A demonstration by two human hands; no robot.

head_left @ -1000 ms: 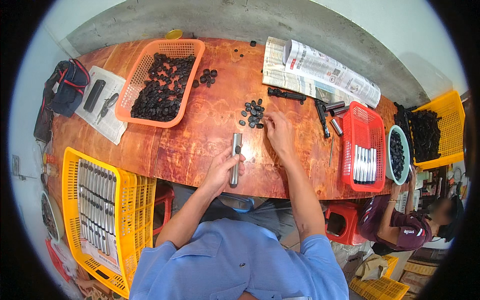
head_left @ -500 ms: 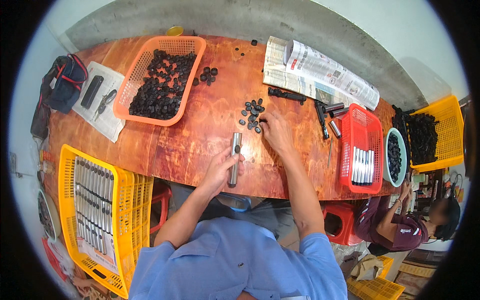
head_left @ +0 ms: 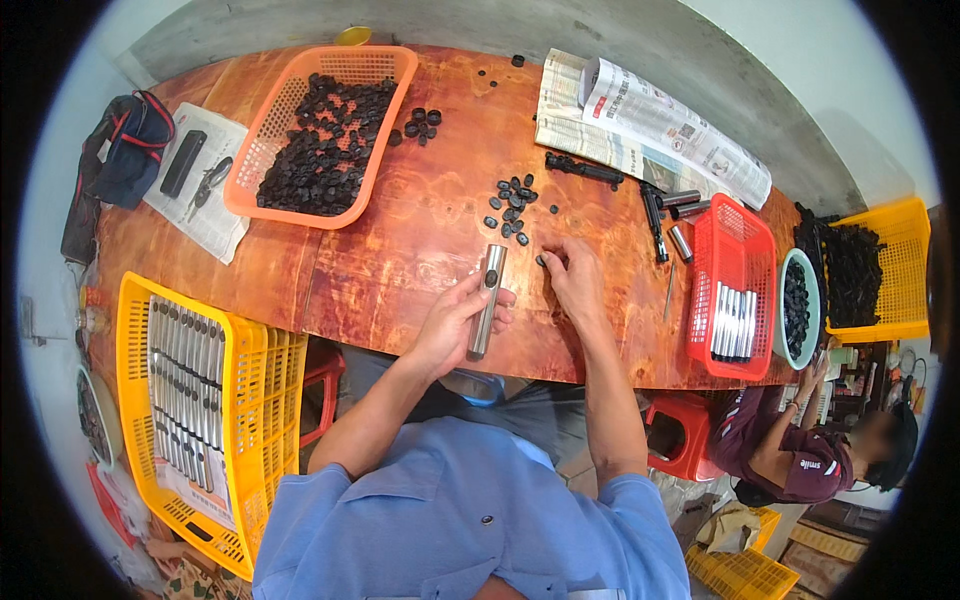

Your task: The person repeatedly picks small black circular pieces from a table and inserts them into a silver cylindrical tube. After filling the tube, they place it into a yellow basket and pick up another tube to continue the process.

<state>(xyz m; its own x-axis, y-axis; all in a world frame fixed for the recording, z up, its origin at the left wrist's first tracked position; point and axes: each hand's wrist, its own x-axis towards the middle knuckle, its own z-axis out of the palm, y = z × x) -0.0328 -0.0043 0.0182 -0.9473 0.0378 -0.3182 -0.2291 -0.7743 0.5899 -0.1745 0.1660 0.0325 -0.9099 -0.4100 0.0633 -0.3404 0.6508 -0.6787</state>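
My left hand is wrapped round a shiny metal tube, held slantwise above the near part of the table. A dark oval shows on the tube's side near the thumb; whether it is a hole or a fitted piece I cannot tell. To the right of it, my right hand pinches a small black oval piece between thumb and forefinger, apart from the tube. Just beyond both hands lies a loose cluster of similar black pieces.
An orange basket of black parts stands far left. Rows of tubes lie in a yellow crate at left. At right are newspapers, a red basket with tubes and a green bowl. A person sits beyond.
My right hand has drawn back from the cluster toward me and to the right, with a black oval piece in its fingers. The tube in my left hand has tilted slightly to the right.
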